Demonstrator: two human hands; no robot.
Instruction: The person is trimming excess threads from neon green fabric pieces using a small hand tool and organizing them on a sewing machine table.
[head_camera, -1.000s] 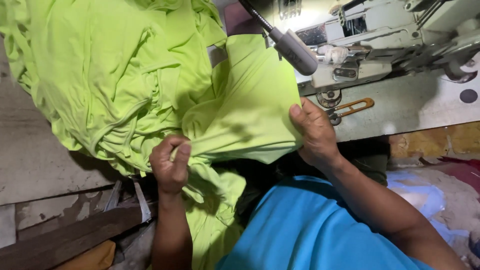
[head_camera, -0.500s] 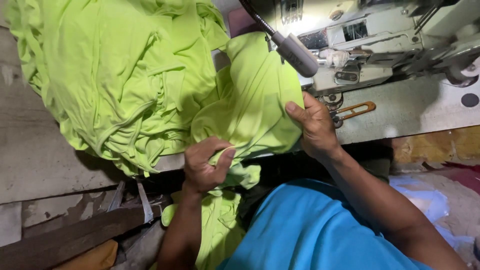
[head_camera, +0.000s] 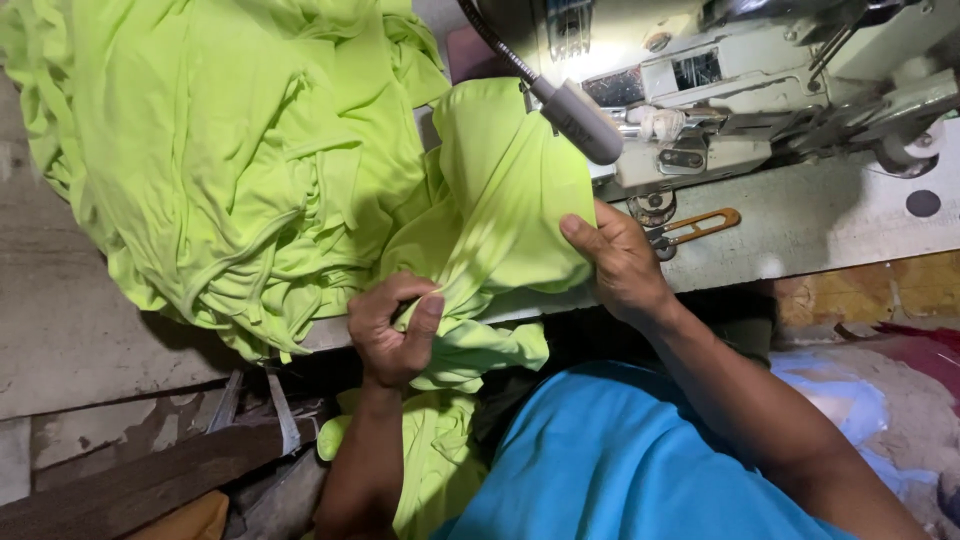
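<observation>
A piece of lime green fabric (head_camera: 500, 190) lies on the sewing table in front of the sewing machine (head_camera: 740, 90). My left hand (head_camera: 395, 330) grips a bunched fold of this fabric at the table's near edge. My right hand (head_camera: 620, 260) pinches the fabric's right edge, close to the machine's needle area. More of the same fabric hangs down over my lap (head_camera: 430, 460).
A big heap of lime green fabric (head_camera: 230, 150) covers the table's left side. A grey lamp on a flexible neck (head_camera: 580, 120) hangs over the fabric. Orange-handled snips (head_camera: 695, 228) lie by my right hand. Wooden boards (head_camera: 130, 480) lie lower left.
My left hand has moved right and up along the fabric edge, gathering it. The right hand shifted slightly up toward the machine, still holding the fabric.
</observation>
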